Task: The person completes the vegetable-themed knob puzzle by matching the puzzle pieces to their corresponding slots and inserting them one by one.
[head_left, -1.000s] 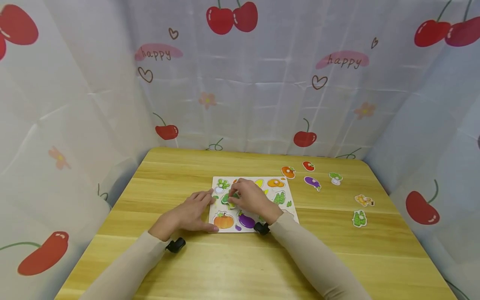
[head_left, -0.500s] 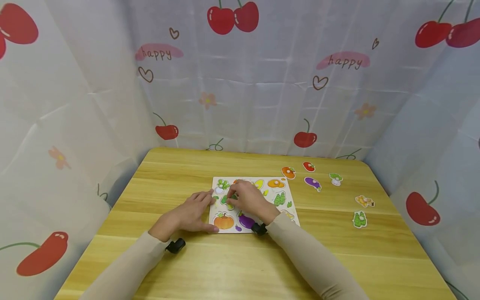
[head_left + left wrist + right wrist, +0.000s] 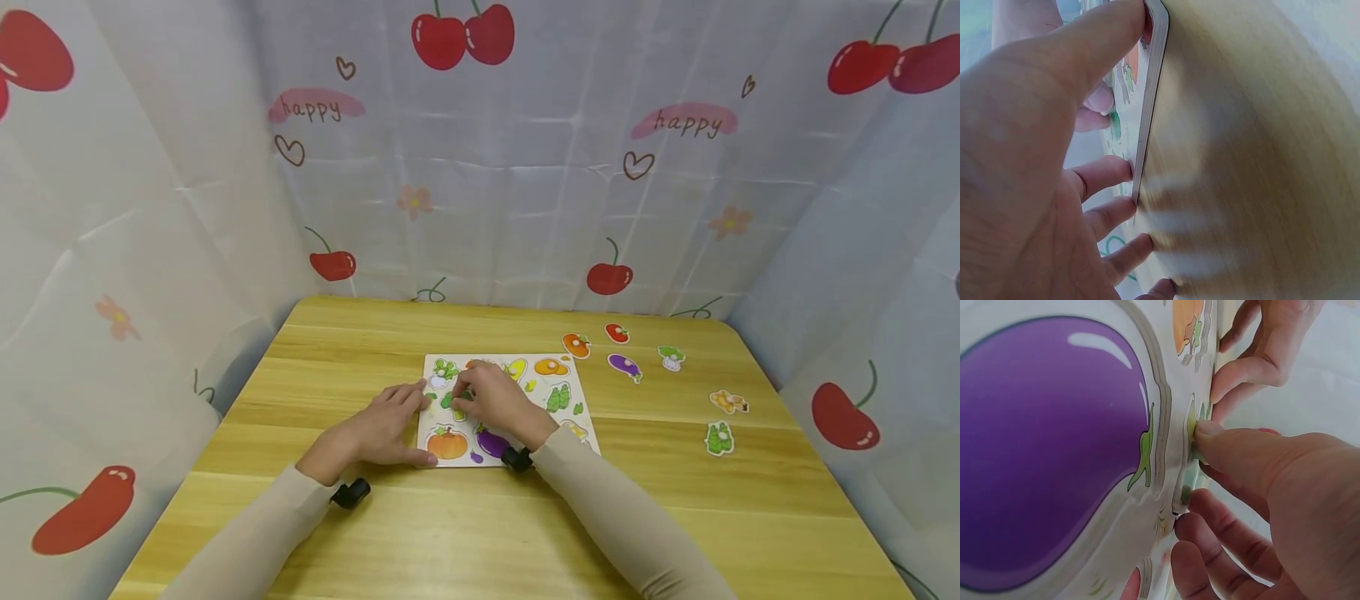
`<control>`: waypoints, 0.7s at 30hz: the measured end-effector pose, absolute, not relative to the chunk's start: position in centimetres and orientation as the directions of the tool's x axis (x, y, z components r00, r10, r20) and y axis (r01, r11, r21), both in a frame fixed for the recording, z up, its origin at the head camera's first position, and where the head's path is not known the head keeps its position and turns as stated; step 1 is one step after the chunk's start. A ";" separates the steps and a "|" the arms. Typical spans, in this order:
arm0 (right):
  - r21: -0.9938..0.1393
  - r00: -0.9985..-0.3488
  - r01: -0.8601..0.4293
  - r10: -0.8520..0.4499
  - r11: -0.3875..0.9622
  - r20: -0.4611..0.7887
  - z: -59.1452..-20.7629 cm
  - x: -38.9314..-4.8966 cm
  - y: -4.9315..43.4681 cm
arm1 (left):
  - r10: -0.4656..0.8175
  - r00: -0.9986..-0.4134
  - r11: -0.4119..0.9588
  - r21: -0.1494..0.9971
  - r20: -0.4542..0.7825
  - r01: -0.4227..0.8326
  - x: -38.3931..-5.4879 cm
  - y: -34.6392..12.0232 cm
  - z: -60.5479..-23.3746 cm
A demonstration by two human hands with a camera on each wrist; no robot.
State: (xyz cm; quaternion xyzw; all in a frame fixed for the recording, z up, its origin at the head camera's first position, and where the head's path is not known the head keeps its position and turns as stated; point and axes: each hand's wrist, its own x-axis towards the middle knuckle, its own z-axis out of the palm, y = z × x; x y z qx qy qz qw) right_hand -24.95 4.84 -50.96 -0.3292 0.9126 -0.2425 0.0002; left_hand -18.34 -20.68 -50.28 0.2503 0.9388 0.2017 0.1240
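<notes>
The white vegetable puzzle board (image 3: 576,387) lies on the wooden table. My right hand (image 3: 502,398) is over its left half, thumb and fingertips pinching the broccoli piece (image 3: 446,400) at its slot; the piece is partly hidden by the fingers. My left hand (image 3: 378,425) rests along the board's left side with fingers spread. In the left wrist view, its thumb lies at the near corner, some fingertips touch the board's edge (image 3: 1147,112) and the others rest on the table. A large eggplant picture (image 3: 1054,437) fills much of the right wrist view, and a pumpkin picture (image 3: 447,442) shows beside it.
Right of the board lie loose knobbed pieces: an orange pumpkin-like one (image 3: 577,346), a tomato (image 3: 617,333), an eggplant (image 3: 625,366), a bok choy (image 3: 671,358), a yellowish one (image 3: 727,402) and a green one (image 3: 719,437). A cherry-print curtain (image 3: 480,233) surrounds the table.
My right hand has shifted slightly left and down with the broccoli piece, which now sits flatter over its slot. My left hand stays in place.
</notes>
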 end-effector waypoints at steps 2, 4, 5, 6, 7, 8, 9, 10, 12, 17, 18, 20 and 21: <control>-0.445 -0.780 -0.604 -0.604 0.661 0.161 -51.0 -25.0 4.8 | 0.521 -0.844 0.792 0.441 -0.129 0.422 -18.3 -20.7 -50.3; -0.450 -0.780 -0.604 -0.605 0.658 0.161 -51.0 -25.0 4.8 | 0.521 -0.844 0.792 0.442 -0.127 0.422 -18.3 -20.7 -50.3; -0.453 -0.780 -0.603 -0.605 0.657 0.161 -51.0 -25.0 4.8 | 0.521 -0.844 0.792 0.442 -0.127 0.422 -18.3 -20.7 -50.3; -0.455 -0.781 -0.602 -0.604 0.656 0.160 -51.1 -25.0 4.7 | 0.521 -0.844 0.792 0.442 -0.127 0.422 -18.3 -20.7 -50.3; -0.457 -0.782 -0.600 -0.602 0.657 0.161 -51.1 -25.0 4.7 | 0.521 -0.844 0.792 0.441 -0.128 0.422 -18.3 -20.8 -50.3; -0.457 -0.783 -0.598 -0.601 0.658 0.160 -51.2 -25.0 4.7 | 0.522 -0.844 0.792 0.441 -0.128 0.423 -18.3 -20.8 -50.3; -0.457 -0.785 -0.597 -0.599 0.659 0.160 -51.2 -25.0 4.7 | 0.522 -0.843 0.792 0.441 -0.129 0.423 -18.3 -20.8 -50.4; -0.457 -0.786 -0.596 -0.597 0.661 0.161 -51.3 -25.0 4.7 | 0.522 -0.843 0.792 0.441 -0.129 0.423 -18.4 -20.8 -50.4; -0.453 -0.787 -0.595 -0.595 0.663 0.162 -51.3 -25.0 4.8 | 0.524 -0.842 0.791 0.441 -0.129 0.424 -18.4 -20.8 -50.4; -0.446 -0.786 -0.598 -0.597 0.666 0.162 -51.4 -24.9 4.9 | 0.525 -0.842 0.790 0.443 -0.128 0.425 -18.5 -20.8 -50.6; -0.447 -0.784 -0.599 -0.599 0.664 0.162 -51.4 -24.9 4.9 | 0.525 -0.841 0.789 0.443 -0.128 0.425 -18.5 -20.8 -50.6; -0.452 -0.783 -0.599 -0.601 0.661 0.159 -51.2 -24.8 5.0 | 0.526 -0.841 0.789 0.443 -0.126 0.426 -18.5 -20.8 -50.6; -0.456 -0.783 -0.598 -0.602 0.659 0.156 -51.2 -24.8 5.0 | 0.526 -0.841 0.788 0.443 -0.126 0.427 -18.5 -20.8 -50.6</control>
